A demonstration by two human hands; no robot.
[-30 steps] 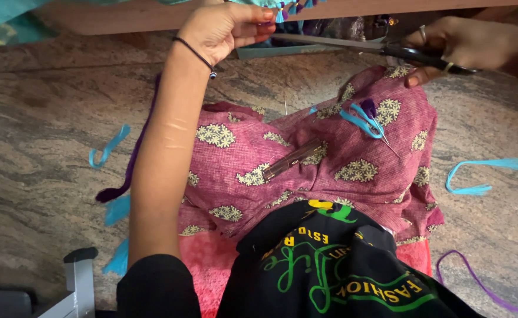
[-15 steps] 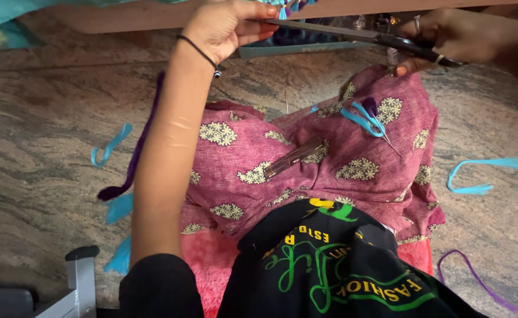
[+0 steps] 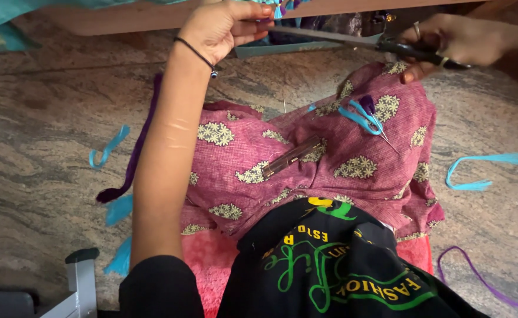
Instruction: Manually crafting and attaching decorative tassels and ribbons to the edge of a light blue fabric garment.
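Note:
My left hand (image 3: 223, 26) is raised at the top centre, with its fingers pinched on a small turquoise and purple tassel of thread (image 3: 278, 10). To its right, my right hand (image 3: 447, 42) grips black-handled scissors (image 3: 353, 40); their long blades point left towards the pinched thread. A black bead bracelet (image 3: 197, 54) circles my left wrist. Below both hands my lap is covered by pink cloth with cream flower prints (image 3: 306, 159). On that cloth lie a loop of turquoise thread with a needle (image 3: 362, 115) and a slim dark tube (image 3: 291, 158).
Thread scraps litter the mottled stone floor (image 3: 41, 135): turquoise pieces (image 3: 109, 147) on the left, a long turquoise strand (image 3: 489, 168) on the right, a purple cord (image 3: 132, 159) beside my arm, and a purple loop (image 3: 477, 277) at the lower right. A grey stool leg (image 3: 82, 277) stands at the lower left.
Both hands have shifted slightly to the right and upwards. The scissor blades now reach closer to the thread pinched in my left hand.

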